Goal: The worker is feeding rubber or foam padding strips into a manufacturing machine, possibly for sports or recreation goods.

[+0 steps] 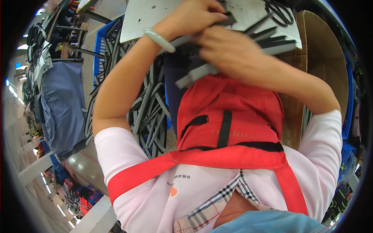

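My left hand (194, 17), with a pale bangle (160, 40) at the wrist, is over the near edge of the white table. Its fingers are pinched on the dark end of a grey-and-black strip (230, 20). Close against it, my right hand (229, 48) is smeared by motion and its fingertips are partly hidden, so its grip cannot be made out. More grey strips (198, 74) lie beneath my right hand, over my lap. Others, grey and black (278, 43), fan out beyond my right wrist on the table edge.
Black-handled scissors (280, 13) lie at the far right of the white table (142, 19). A blue crate (99, 46) and a heap of grey strips (149, 112) are to the left. An open cardboard box (324, 50) stands on the right. A red apron (233, 105) covers my lap.
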`<state>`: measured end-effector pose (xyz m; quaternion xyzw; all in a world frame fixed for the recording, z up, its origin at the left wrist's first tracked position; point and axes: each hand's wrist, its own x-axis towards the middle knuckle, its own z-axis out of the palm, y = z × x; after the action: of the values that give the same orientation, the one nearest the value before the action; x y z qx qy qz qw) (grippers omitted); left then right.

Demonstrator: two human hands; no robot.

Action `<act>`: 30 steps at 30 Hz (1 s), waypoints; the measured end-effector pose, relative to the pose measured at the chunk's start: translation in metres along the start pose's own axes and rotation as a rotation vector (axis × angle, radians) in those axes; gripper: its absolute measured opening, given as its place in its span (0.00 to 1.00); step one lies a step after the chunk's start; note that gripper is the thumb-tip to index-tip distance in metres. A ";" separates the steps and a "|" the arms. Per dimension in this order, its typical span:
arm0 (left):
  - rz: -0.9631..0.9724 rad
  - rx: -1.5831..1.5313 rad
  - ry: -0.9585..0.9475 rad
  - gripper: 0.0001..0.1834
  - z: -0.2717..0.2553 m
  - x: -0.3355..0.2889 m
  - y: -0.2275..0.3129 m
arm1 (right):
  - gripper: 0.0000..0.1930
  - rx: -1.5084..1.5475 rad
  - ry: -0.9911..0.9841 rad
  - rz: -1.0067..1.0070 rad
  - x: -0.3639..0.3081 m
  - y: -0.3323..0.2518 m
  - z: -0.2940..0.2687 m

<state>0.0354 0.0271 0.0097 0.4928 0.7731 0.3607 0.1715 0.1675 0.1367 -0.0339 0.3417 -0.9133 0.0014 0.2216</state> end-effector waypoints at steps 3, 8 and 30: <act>0.000 -0.216 0.012 0.13 0.019 0.010 0.013 | 0.11 -0.140 -0.126 0.090 0.016 -0.014 0.039; -0.075 -0.412 -0.014 0.25 0.024 -0.015 -0.088 | 0.15 0.105 -0.183 0.264 0.004 0.011 0.004; -0.191 -0.344 0.204 0.16 -0.038 0.011 -0.065 | 0.33 0.308 -0.293 0.771 -0.075 0.137 -0.089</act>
<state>-0.0350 0.0056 -0.0105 0.3419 0.7566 0.5174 0.2070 0.1682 0.3022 0.0358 0.0017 -0.9850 0.1717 0.0197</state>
